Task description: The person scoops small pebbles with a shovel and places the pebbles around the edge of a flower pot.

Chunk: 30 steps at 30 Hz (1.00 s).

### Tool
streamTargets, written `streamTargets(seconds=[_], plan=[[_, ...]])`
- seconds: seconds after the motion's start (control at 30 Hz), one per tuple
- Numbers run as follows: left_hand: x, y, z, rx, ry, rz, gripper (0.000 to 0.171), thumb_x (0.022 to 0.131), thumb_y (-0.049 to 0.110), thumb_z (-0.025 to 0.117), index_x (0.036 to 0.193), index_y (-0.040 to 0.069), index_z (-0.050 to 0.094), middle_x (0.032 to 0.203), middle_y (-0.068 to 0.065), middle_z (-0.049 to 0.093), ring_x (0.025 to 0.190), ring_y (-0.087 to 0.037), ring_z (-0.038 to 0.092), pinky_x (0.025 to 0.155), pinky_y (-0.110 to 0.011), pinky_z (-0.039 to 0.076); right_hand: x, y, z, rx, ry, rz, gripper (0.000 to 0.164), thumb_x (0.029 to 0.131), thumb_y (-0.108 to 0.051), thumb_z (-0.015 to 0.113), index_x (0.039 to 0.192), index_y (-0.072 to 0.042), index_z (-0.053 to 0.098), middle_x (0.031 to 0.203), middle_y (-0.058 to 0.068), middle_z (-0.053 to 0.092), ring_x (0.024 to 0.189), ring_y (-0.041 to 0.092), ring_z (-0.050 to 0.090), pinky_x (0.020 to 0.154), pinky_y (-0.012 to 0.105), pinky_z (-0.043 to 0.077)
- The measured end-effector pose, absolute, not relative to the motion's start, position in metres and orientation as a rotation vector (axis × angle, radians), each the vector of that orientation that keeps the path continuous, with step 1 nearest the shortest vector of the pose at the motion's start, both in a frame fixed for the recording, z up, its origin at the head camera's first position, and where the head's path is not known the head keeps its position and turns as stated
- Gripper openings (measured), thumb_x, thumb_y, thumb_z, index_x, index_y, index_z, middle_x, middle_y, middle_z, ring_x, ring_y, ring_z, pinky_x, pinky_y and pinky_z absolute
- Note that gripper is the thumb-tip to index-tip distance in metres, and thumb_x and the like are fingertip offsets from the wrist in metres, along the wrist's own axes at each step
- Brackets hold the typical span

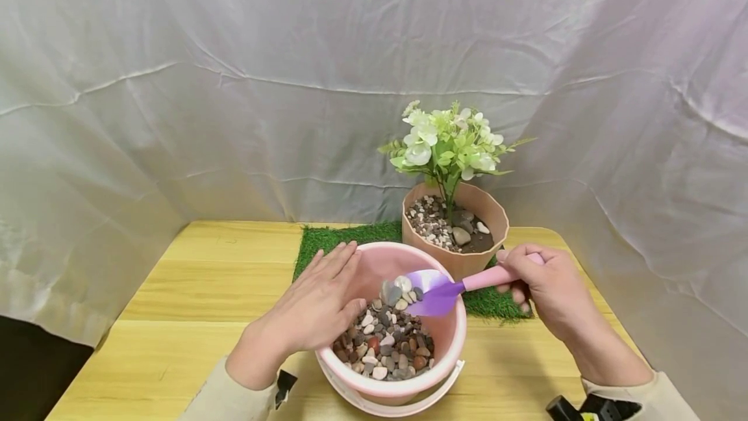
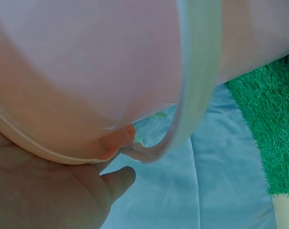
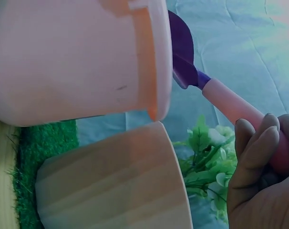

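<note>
A pink bucket [image 1: 380, 264] with a white rim holds many mixed pebbles [image 1: 388, 346]. My left hand [image 1: 315, 307] rests over its left rim with the fingers straight; in the left wrist view the palm lies against the rim near the handle's hinge. My right hand [image 1: 552, 288] grips the pink handle [image 1: 493, 277] of a trowel. Its purple blade [image 1: 438, 301] reaches over the bucket's right rim and bears several larger stones [image 1: 400, 290] at its tip, above the pebbles. In the right wrist view, curled fingers [image 3: 259, 148] wrap the handle.
Behind the bucket stands a tan flowerpot [image 1: 497, 216] with white artificial flowers [image 1: 450, 141], gravel, larger stones and dark soil. Both are at a green turf mat [image 1: 330, 238] on the wooden table [image 1: 193, 291]. The bucket's white carry handle [image 2: 199, 71] hangs down. Grey cloth [image 1: 292, 31] encloses the table.
</note>
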<state>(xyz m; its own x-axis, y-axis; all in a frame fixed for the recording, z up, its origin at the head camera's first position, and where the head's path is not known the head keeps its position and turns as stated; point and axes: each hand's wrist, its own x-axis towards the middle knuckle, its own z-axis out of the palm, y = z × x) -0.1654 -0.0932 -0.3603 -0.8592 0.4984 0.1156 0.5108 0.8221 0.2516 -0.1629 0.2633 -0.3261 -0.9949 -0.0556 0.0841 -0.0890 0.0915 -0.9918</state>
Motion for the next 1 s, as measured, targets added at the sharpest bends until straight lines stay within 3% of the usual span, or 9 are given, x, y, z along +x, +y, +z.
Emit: streamTargets(seconds=[0.53, 0.73, 1.0], plan=[[-0.166, -0.096, -0.36, -0.83, -2.954, -0.522, 0.076, 0.107, 0.043, 0.054, 0.166, 0.002, 0.026, 0.176, -0.015, 0.016, 0.163, -0.032, 0.016, 0.134, -0.051, 0.011, -0.185, 0.314, -0.293, 0.004, -1.964, 2.274, 0.021, 0.101, -0.009, 0.07, 0.082, -0.004, 0.079, 0.061, 0.009, 0.072, 0.042, 0.009, 0.056, 0.036, 0.02, 0.046], [-0.166, -0.096, -0.361, -0.834, -2.957, -0.533, 0.076, 0.107, 0.042, 0.054, 0.166, 0.002, 0.026, 0.176, -0.014, 0.014, 0.164, -0.029, 0.014, 0.134, -0.05, 0.011, -0.201, 0.342, -0.277, -0.216, -2.006, 2.071, 0.023, 0.097, -0.018, 0.077, 0.077, -0.007, 0.076, 0.059, 0.006, 0.071, 0.042, 0.01, 0.056, 0.037, 0.02, 0.046], [-0.166, -0.097, -0.361, -0.828, -2.961, -0.561, 0.078, 0.107, 0.043, 0.054, 0.166, 0.002, 0.025, 0.176, -0.013, 0.012, 0.164, -0.032, 0.014, 0.134, -0.051, 0.012, -0.23, 0.354, -0.277, -0.413, -2.096, 1.852, 0.025, 0.096, -0.021, 0.075, 0.078, -0.006, 0.07, 0.058, 0.004, 0.071, 0.044, 0.012, 0.061, 0.041, 0.023, 0.052]])
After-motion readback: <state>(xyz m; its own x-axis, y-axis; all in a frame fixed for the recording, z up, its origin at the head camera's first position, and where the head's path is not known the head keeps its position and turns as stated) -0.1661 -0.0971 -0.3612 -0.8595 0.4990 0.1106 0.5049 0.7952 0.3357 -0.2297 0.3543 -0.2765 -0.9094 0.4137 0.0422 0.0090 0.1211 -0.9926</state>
